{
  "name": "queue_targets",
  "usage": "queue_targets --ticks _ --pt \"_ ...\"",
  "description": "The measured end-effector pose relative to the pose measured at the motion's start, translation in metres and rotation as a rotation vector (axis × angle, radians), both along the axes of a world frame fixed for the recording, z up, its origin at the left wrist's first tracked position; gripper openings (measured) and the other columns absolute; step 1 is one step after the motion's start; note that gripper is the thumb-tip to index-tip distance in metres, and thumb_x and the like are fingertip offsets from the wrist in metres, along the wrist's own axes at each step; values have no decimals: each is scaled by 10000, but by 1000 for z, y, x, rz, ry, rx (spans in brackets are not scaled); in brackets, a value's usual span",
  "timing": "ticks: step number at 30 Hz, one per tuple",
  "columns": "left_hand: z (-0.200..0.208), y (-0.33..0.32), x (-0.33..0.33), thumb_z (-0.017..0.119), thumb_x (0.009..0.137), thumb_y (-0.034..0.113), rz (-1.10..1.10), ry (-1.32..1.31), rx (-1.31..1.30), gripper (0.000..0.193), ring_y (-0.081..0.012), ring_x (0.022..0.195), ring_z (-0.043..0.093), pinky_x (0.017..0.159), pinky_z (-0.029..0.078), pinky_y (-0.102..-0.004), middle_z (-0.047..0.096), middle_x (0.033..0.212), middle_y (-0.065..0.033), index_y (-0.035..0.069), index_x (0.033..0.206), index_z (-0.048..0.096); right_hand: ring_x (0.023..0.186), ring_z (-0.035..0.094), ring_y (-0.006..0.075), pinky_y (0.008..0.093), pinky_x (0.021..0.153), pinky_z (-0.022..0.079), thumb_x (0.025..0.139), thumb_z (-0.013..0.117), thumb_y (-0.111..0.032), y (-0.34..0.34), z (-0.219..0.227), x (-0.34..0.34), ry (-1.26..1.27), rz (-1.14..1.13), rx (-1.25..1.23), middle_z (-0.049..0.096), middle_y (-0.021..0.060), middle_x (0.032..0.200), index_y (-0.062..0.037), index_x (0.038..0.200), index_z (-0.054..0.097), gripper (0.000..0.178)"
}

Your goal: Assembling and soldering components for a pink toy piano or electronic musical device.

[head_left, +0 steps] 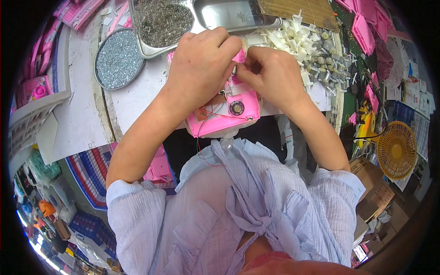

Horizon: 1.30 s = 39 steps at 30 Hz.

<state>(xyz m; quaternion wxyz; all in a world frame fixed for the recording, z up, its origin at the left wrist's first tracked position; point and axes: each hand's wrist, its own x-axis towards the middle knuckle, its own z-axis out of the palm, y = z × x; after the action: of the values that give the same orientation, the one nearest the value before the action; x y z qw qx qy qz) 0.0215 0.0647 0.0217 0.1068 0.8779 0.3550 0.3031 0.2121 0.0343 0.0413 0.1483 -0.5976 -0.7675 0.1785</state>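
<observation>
- Closest to the lens, my pale lilac crinkled shirt (238, 206) fills the lower view.
- Beyond it, the flat pink plastic housing with a small round speaker (224, 114) lies at the desk (133, 96) edge, long axis running left to right.
- Left hand (201, 64) and right hand (270, 73) meet above its far edge, fingertips pinched together on a small white part (234, 71).
- Both hands are equally near it; thin red and green wires (204, 151) trail toward me.
</observation>
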Motion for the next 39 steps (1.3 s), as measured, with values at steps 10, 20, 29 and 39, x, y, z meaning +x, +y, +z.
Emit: queue_targets --ticks 10,20,29,39 --pt "16 0 16 795 768 153 106 163 -88 294 -332 818 567 718 426 -424 548 890 -105 67 924 561 764 717 236 355 695 555 862 760 -315 53 31 102 91 -176 91 735 137 850 -34 1002 730 315" --pt "25 3 19 825 720 106 99 145 -128 321 -337 787 552 705 424 -424 537 867 -113 62 876 548 1239 626 372 482 1010 519 812 738 -264 213 3 407 -732 -864 -155 634 231 1342 -72 1362 546 614" --pt "25 -3 10 833 701 101 109 168 -134 332 -334 760 542 692 423 -432 528 847 -113 58 845 536 1054 716 396 509 873 572 959 499 -130 225 -29 405 -852 -701 55 737 206 1118 -21 1147 666 274" --pt "12 3 17 807 741 150 60 111 -133 285 -349 799 594 700 471 -453 556 869 -122 62 886 578 939 742 343 480 793 598 904 626 -219 163 121 439 -146 -1038 692 743 224 1005 29 996 729 284"
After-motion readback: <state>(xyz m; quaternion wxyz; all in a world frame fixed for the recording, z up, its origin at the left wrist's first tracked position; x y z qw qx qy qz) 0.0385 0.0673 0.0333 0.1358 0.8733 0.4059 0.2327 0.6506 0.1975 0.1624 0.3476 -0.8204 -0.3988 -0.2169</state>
